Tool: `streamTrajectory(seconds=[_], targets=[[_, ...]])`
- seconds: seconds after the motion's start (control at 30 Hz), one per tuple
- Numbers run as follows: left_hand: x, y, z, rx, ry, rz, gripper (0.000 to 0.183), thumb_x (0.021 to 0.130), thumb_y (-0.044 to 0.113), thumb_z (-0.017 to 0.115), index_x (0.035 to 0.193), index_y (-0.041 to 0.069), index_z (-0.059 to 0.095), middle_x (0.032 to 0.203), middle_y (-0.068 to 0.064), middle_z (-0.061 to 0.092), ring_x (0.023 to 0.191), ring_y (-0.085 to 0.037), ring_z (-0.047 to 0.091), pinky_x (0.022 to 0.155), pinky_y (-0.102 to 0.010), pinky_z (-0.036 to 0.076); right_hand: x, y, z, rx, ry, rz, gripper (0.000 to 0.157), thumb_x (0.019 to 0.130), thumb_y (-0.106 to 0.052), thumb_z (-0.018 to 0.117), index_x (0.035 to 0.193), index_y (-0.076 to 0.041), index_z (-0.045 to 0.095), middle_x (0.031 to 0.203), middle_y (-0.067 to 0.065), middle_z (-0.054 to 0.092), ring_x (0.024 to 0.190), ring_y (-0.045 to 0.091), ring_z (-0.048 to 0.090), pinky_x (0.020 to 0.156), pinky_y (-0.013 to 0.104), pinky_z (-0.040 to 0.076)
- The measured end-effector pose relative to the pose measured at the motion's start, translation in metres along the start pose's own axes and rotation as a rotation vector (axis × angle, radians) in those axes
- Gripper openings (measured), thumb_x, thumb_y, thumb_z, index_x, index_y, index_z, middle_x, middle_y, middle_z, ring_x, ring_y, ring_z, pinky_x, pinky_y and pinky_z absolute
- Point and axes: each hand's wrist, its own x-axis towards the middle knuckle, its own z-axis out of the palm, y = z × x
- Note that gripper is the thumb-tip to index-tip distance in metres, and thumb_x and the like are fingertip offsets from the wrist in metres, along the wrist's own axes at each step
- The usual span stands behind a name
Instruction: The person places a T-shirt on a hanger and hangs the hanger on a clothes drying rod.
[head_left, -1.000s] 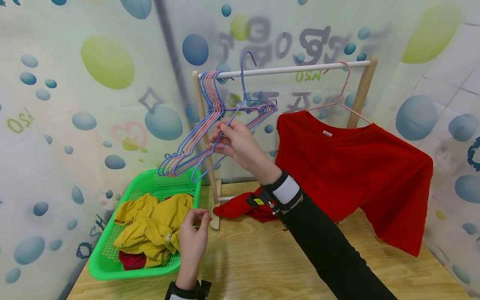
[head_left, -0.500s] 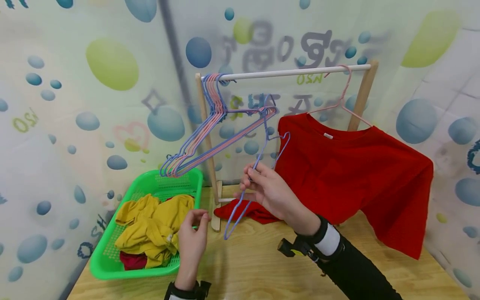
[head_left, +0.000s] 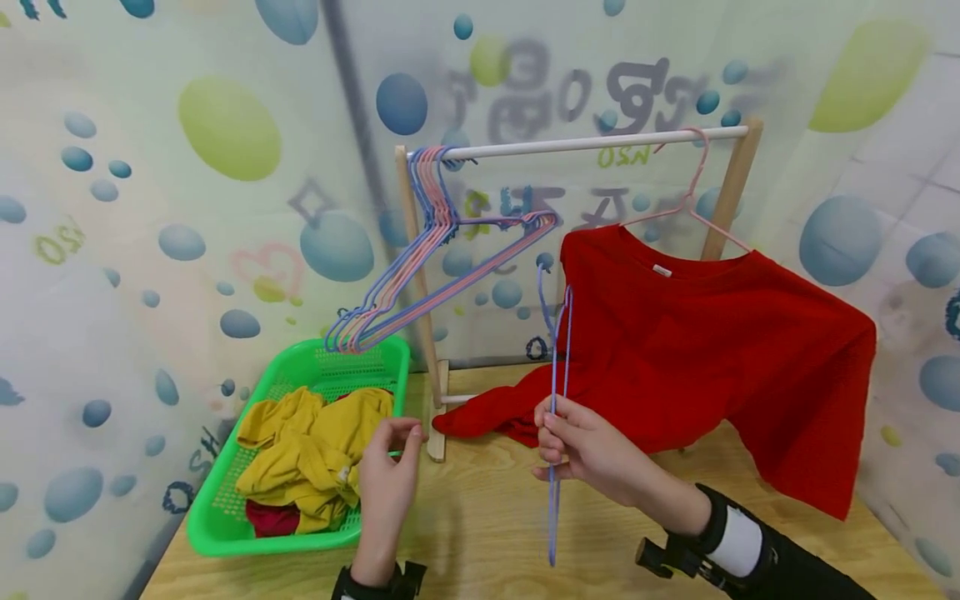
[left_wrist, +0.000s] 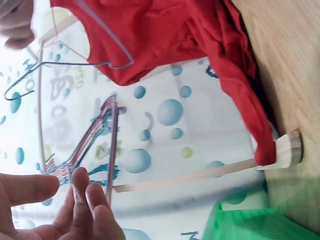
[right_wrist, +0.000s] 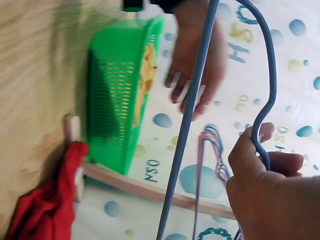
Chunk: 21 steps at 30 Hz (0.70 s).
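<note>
My right hand (head_left: 596, 450) pinches a blue clothes hanger (head_left: 554, 358) by one side. In the head view the hanger stands nearly edge-on above the table, its hook pointing up, in front of the red shirt. The right wrist view shows thumb and fingers at a bend of the hanger wire (right_wrist: 272, 75). Beside the green basket (head_left: 206, 546) my left hand (head_left: 388, 475) hovers, fingers loosely bent, holding nothing. In the left wrist view its thumb and fingertips (left_wrist: 80, 176) are apart. A crumpled yellow garment (head_left: 322, 454) and a dark red cloth (head_left: 272, 518) lie in the basket.
A rack with a white rod (head_left: 585, 144) and wooden posts (head_left: 731, 196) stands on the wooden table (head_left: 480, 533). Several blue and pink hangers (head_left: 431, 192) hang at its left end. At its right a red shirt (head_left: 712, 342) hangs on a pink hanger (head_left: 693, 179).
My right hand has brought the blue hanger away from the bunch on the rod, down and to the right, turning it edge-on. My left hand stays almost still.
</note>
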Motion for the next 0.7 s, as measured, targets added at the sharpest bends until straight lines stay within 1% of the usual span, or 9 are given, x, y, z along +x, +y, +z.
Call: streamTrajectory(seconds=[0.07, 0.13, 0.23, 0.33, 0.4, 0.5, 0.53, 0.6, 0.7], targets=[[-0.002, 0.005, -0.003, -0.019, -0.009, -0.001, 0.014, 0.095, 0.018, 0.06, 0.101, 0.007, 0.066, 0.085, -0.004, 0.067, 0.079, -0.016, 0.058, 0.062, -0.027, 0.043, -0.007, 0.006, -0.006, -0.02, -0.002, 0.02, 0.012, 0.106, -0.02, 0.037, 0.101, -0.009, 0.037, 0.075, -0.001, 0.034, 0.067, 0.011, 0.038, 0.079, 0.038, 0.048], [-0.004, 0.012, -0.009, -0.023, -0.013, -0.002, 0.015, 0.096, 0.02, 0.06, 0.102, 0.008, 0.066, 0.086, -0.002, 0.067, 0.08, -0.017, 0.059, 0.062, -0.026, 0.043, -0.013, 0.011, -0.011, -0.032, -0.006, 0.037, 0.014, 0.106, -0.021, 0.037, 0.1, -0.008, 0.037, 0.075, -0.001, 0.033, 0.066, 0.011, 0.037, 0.076, 0.036, 0.047], [-0.004, 0.021, -0.024, -0.006, 0.002, 0.011, 0.019, 0.097, 0.021, 0.058, 0.105, 0.005, 0.066, 0.088, -0.003, 0.067, 0.083, -0.019, 0.061, 0.065, -0.025, 0.045, -0.021, 0.018, -0.02, -0.054, -0.017, 0.052, 0.016, 0.106, -0.023, 0.038, 0.101, -0.008, 0.038, 0.075, -0.001, 0.034, 0.065, 0.011, 0.036, 0.073, 0.034, 0.046], [-0.002, 0.031, -0.047, 0.031, 0.058, 0.021, 0.022, 0.098, 0.024, 0.057, 0.107, 0.006, 0.065, 0.089, -0.003, 0.067, 0.085, -0.018, 0.062, 0.07, -0.023, 0.047, -0.028, 0.023, -0.03, -0.087, -0.021, 0.06, 0.017, 0.106, -0.024, 0.037, 0.102, -0.008, 0.038, 0.075, -0.001, 0.035, 0.064, 0.01, 0.037, 0.07, 0.031, 0.045], [-0.001, 0.041, -0.064, 0.073, 0.109, 0.018, 0.025, 0.098, 0.029, 0.056, 0.108, 0.008, 0.065, 0.092, -0.001, 0.067, 0.086, -0.014, 0.061, 0.075, -0.021, 0.046, -0.032, 0.025, -0.037, -0.11, -0.01, 0.068, 0.019, 0.106, -0.026, 0.036, 0.103, -0.007, 0.038, 0.075, -0.001, 0.035, 0.064, 0.009, 0.036, 0.068, 0.029, 0.044], [0.002, 0.053, -0.087, 0.144, 0.169, 0.059, 0.025, 0.097, 0.03, 0.057, 0.109, 0.009, 0.065, 0.094, 0.0, 0.066, 0.086, -0.007, 0.058, 0.076, -0.019, 0.044, -0.037, 0.028, -0.046, -0.146, 0.019, 0.073, 0.022, 0.106, -0.028, 0.035, 0.104, -0.006, 0.039, 0.075, -0.002, 0.034, 0.061, 0.009, 0.034, 0.063, 0.026, 0.04], [0.003, 0.057, -0.094, 0.175, 0.184, 0.088, 0.025, 0.097, 0.028, 0.058, 0.108, 0.008, 0.066, 0.095, 0.0, 0.066, 0.085, -0.005, 0.057, 0.076, -0.018, 0.043, -0.039, 0.028, -0.049, -0.153, 0.024, 0.07, 0.022, 0.106, -0.028, 0.035, 0.104, -0.006, 0.039, 0.075, -0.002, 0.034, 0.06, 0.009, 0.033, 0.061, 0.025, 0.038], [0.006, 0.064, -0.108, 0.245, 0.208, 0.172, 0.021, 0.095, 0.023, 0.06, 0.107, 0.006, 0.067, 0.095, -0.001, 0.066, 0.084, -0.001, 0.055, 0.075, -0.018, 0.042, -0.041, 0.03, -0.054, -0.179, 0.028, 0.05, 0.023, 0.106, -0.027, 0.034, 0.105, -0.005, 0.04, 0.074, -0.002, 0.034, 0.058, 0.01, 0.029, 0.057, 0.024, 0.032], [0.015, 0.07, -0.128, 0.341, 0.21, 0.321, 0.017, 0.092, 0.015, 0.064, 0.104, 0.003, 0.067, 0.092, -0.001, 0.067, 0.081, 0.005, 0.053, 0.074, -0.016, 0.041, -0.043, 0.034, -0.06, -0.239, 0.032, -0.008, 0.023, 0.107, -0.024, 0.032, 0.105, -0.003, 0.042, 0.073, -0.002, 0.033, 0.055, 0.012, 0.024, 0.052, 0.026, 0.023]])
